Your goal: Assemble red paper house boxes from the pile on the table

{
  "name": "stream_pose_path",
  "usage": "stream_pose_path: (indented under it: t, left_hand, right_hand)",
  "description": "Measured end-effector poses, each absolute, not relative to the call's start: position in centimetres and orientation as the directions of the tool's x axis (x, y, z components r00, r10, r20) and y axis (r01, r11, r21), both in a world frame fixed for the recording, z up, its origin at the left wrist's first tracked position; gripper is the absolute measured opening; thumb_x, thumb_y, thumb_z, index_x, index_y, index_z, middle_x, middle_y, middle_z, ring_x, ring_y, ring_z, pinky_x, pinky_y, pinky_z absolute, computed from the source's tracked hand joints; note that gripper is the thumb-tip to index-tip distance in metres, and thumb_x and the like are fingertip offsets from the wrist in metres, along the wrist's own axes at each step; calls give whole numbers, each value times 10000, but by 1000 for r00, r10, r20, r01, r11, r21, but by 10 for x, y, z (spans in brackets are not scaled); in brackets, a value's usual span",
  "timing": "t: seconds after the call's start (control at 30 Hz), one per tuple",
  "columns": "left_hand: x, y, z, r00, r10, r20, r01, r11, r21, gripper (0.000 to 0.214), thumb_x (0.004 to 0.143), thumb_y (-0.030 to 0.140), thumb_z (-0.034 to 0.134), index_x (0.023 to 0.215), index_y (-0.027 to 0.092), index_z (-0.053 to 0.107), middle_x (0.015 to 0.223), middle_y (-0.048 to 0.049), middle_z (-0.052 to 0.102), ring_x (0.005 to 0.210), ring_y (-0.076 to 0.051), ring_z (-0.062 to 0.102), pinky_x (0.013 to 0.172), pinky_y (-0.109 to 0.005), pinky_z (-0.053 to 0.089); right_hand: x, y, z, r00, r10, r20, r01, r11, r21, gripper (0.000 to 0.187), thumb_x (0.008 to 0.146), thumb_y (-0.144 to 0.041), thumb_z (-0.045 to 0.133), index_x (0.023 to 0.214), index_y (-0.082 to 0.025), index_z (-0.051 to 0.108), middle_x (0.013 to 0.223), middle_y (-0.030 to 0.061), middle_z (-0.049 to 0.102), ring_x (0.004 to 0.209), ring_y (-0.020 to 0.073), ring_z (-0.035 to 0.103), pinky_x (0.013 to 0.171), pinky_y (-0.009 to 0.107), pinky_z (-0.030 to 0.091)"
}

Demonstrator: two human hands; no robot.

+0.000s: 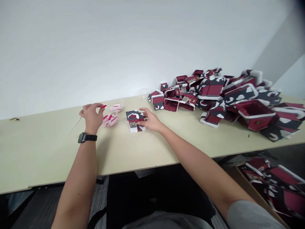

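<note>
My left hand (91, 116), with a black watch on the wrist, is curled in a pinch on a small red strip (103, 107) just above the table. Beside it lie two clear wrapped items with red and white stripes (111, 120). My right hand (150, 120) rests on a small flat dark-red, black and white house-shaped box (134, 121), fingers closed on its right edge.
A big heap of the same red, black and white house-shaped boxes (228, 95) covers the right of the beige table (47, 152), against a white wall. A cardboard carton (274, 187) with more of them stands on the floor at lower right.
</note>
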State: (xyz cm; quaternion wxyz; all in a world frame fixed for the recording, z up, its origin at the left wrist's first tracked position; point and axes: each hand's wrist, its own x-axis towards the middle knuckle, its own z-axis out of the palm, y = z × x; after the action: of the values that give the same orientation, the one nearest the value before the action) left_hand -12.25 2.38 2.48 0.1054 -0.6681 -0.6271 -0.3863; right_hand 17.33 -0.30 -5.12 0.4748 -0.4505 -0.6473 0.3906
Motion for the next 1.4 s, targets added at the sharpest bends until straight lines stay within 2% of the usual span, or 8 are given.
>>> stream_pose_path:
  t: [0.13,0.23,0.33,0.47,0.57,0.67,1.2,1.4]
  left_hand:
    - [-88,12,26,76,689,721,882,-383,274,215,1004,406,584,1065,249,717,1160,-117,760,1228,-348,604,1114,-563,401]
    - [-58,4,16,231,647,727,805,-547,231,217,1013,410,594,1071,247,726,1136,-98,773,1160,-314,641,1089,-509,459]
    - [-37,-2,5,350,621,701,730,-650,210,215,1032,381,574,1095,247,730,1159,-96,773,1154,-298,655,1086,-496,485]
    - [-28,-3,-2,429,577,695,676,-715,176,236,1064,366,553,1100,236,746,1156,-97,777,1141,-286,668,1089,-504,498]
    - [-31,1,-5,441,535,720,646,-746,158,229,1066,352,579,1111,230,767,1132,-95,781,1112,-274,681,1054,-487,522]
    - [-35,6,-8,442,516,734,630,-761,156,207,1051,324,614,1101,225,789,1107,-91,785,1079,-267,693,1010,-468,548]
    - [-36,7,-10,423,520,742,605,-772,196,190,1017,305,676,1019,241,856,1028,-74,808,997,-242,712,939,-429,582]
    - [-39,10,-12,433,495,753,562,-802,204,203,1014,271,666,1009,253,867,1007,-69,806,967,-226,715,894,-401,582]
  right_hand:
    - [172,-1,-49,-44,965,257,257,259,-931,742,681,-213,928,1348,-228,603,1125,35,711,984,211,691,947,388,569]
    - [175,0,-45,60,971,233,244,212,-946,580,688,-250,930,1207,-204,675,1129,52,739,1009,234,702,966,407,568]
    - [177,0,-41,120,984,130,120,116,-986,432,706,-315,929,1064,-198,717,1065,47,770,986,241,723,956,405,569]
    - [177,-4,-35,49,999,1,-136,8,-991,339,720,-291,916,994,-191,742,980,29,790,923,218,740,874,346,568]
    - [175,-8,-31,-14,999,-48,-220,-50,-974,292,733,-259,907,965,-182,747,931,26,791,867,196,733,806,310,547]
    - [173,-11,-30,-27,998,-65,-218,-69,-973,288,735,-265,916,953,-178,750,910,21,790,843,181,721,781,292,526]
    - [171,-18,-25,-96,995,-32,-271,-57,-961,242,746,-241,934,909,-173,768,856,14,781,807,159,702,809,278,534]
    - [173,-20,-20,-103,993,-59,-279,-85,-957,235,814,-290,907,971,-169,782,915,38,793,832,160,692,835,287,532]
